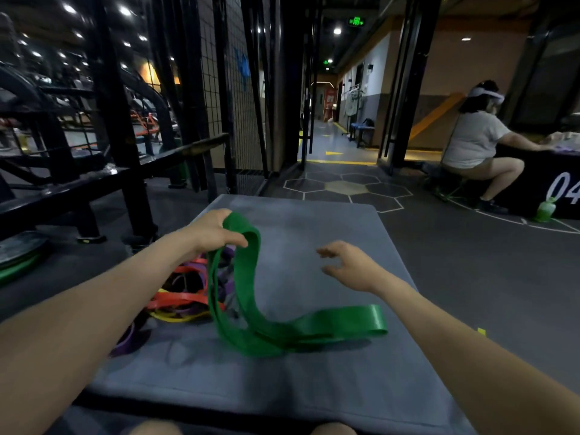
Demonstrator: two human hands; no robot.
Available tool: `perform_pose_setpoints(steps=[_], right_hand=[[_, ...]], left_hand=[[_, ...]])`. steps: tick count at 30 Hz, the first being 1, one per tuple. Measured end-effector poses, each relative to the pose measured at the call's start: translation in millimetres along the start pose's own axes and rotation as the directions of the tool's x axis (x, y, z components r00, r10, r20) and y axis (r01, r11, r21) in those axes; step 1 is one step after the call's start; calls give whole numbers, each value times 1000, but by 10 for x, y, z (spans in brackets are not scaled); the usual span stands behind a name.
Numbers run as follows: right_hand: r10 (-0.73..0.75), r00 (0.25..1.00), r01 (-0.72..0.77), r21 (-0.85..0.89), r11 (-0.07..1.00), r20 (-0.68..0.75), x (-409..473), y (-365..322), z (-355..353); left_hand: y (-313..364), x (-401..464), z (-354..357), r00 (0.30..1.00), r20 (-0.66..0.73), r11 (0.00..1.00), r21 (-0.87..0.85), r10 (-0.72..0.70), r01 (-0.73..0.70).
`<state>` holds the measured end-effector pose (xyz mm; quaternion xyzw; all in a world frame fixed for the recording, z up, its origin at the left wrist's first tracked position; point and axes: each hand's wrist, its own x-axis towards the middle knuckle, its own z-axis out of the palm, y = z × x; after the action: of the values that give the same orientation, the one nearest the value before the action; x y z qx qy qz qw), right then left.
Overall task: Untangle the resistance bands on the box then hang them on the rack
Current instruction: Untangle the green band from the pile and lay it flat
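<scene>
The left hand (209, 234) has its fingers curled round the top loop of the green band (251, 296), lifted off the box (314, 387). From there the band hangs toward 6 o'clock, then trails flat toward 3 o'clock. The right hand (350, 266), loosely spread and holding nothing, hovers above that free tail and is the nearer hand to it. The tangle (185, 293) lies at 7 o'clock of the left hand.

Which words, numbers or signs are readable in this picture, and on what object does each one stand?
"04": white digits on the black box at the right edge, the second digit cut off by the frame.
Green exit sign near the ceiling: lit, but too small to read.
Red poster far down the corridor: too blurred to read.
The green band shows no readable print.
</scene>
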<state>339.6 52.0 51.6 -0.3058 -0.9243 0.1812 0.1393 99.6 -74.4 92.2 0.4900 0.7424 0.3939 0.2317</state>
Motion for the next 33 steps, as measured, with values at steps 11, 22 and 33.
perform_pose_setpoints(steps=[11, 22, 33], right_hand=[[-220, 940, 258, 123, 958, -261, 392, -1096, -680], [-155, 927, 169, 12, 986, -341, 471, -1245, -1593], [-101, 856, 101, -28, 994, -506, 609, -1208, -2272]], left_hand=[[948, -117, -142, 952, 161, 956, -181, 259, -230], [1483, -32, -167, 940, 20, 919, -221, 340, -327], [2143, 188, -388, 859, -141, 821, -254, 492, -512]])
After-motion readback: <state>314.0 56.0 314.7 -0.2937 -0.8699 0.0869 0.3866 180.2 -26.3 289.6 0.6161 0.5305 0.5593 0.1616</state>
